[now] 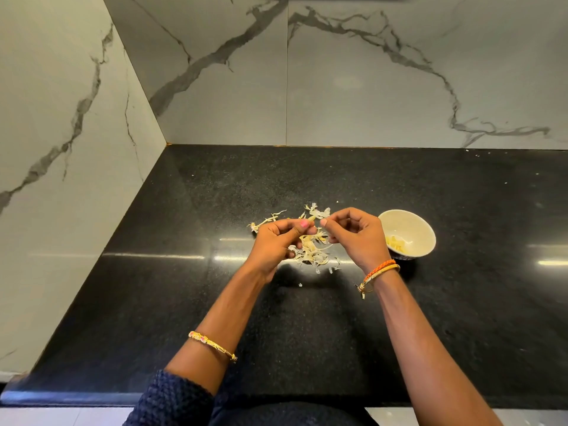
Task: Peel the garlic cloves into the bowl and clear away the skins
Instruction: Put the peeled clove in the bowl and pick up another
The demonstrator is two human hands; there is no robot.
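Observation:
My left hand (278, 239) pinches a small garlic clove (311, 219) between thumb and fingers, just above the counter. My right hand (356, 235) is right beside it, its curled fingertips meeting the clove's tip; whether it pinches skin I cannot tell. A heap of pale garlic skins (310, 252) lies on the counter under and between both hands, with a few strands (266, 221) spread to the left. A cream bowl (413, 230) stands just right of my right hand, with several peeled cloves (396, 243) inside it.
The black granite counter (307, 327) runs into a corner of white marbled walls (215, 87) at the left and back. The counter's front edge (92, 398) lies close to my body. Small white specks dot the far right.

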